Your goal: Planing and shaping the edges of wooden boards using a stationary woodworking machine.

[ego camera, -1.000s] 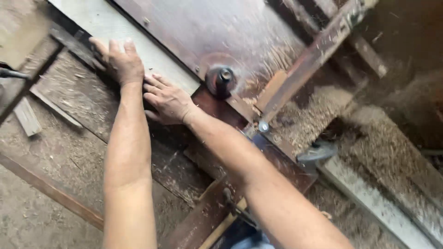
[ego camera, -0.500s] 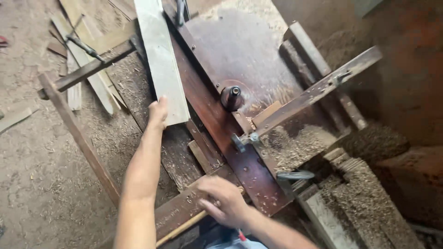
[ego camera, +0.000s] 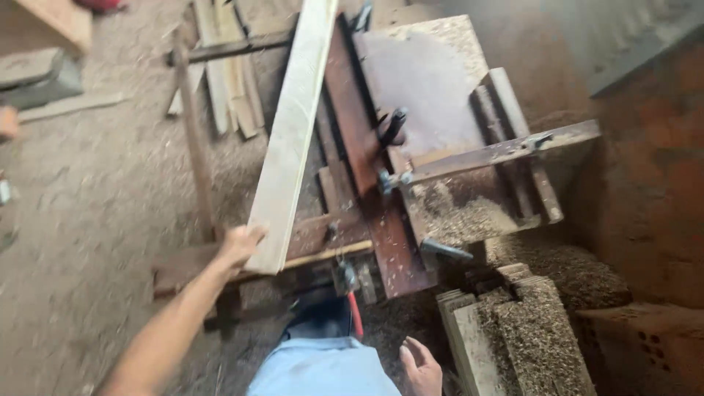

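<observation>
Two bare hands are seen from above. The left hand (ego camera: pixel 240 243) is clamped on the near end of a long pale plank (ego camera: pixel 293 132), fingers wrapped at its lower left corner. The plank is laid lengthwise along the left side of a rusty saw table (ego camera: pixel 425 81), running away from the person toward the top of the frame, its near end resting over a dark wooden crossbeam (ego camera: pixel 315 231). The right hand (ego camera: pixel 422 367) is held low near the body, empty, fingers loosely spread apart, touching nothing. A rusty metal guide rail (ego camera: pixel 367 169) is seen just right of the plank, with a bar (ego camera: pixel 506 150) set across the table. Sawdust (ego camera: pixel 462 209) is heaped on the table's near right part and on stacked boards (ego camera: pixel 513 337) beside the right hand. Scrap timber (ego camera: pixel 220 73) is scattered on the dusty floor (ego camera: pixel 95 205) at upper left.
</observation>
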